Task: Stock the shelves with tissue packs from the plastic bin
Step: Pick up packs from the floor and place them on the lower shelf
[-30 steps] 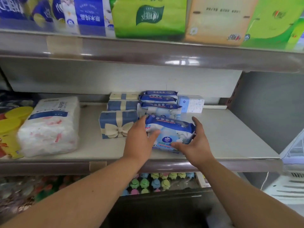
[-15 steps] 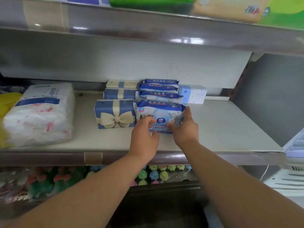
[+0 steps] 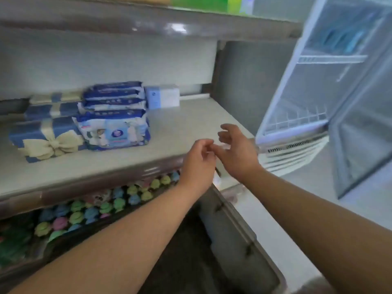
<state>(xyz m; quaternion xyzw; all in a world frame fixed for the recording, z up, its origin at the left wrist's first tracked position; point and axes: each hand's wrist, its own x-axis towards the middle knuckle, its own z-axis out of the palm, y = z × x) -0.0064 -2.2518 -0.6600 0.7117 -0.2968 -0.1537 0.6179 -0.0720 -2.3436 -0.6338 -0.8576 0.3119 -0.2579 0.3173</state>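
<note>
Blue-and-white plastic wrapped the tissue pack [image 3: 114, 132], which both hands had been pressing into place half a second earlier. It now sat by itself on the shelf [image 3: 180, 124], touching the right side of the bow-wrapped box [image 3: 45, 139]. A stack of like packs [image 3: 114, 96] stood behind and to the right of that box. Both hands had let go and drawn back well to the right of the box, above the shelf's front edge, and the view had swung rightward with them. This looked like one pack stocked, and the likely next step was a reach back to the plastic bin, which could not be picked out with any certainty. The left hand [image 3: 198, 161] held nothing, its fingers loosely curled. The right hand [image 3: 235, 153] was also empty, fingers slack and spread apart. The two hands were very close together, though it was unclear whether their fingertips touched.
</note>
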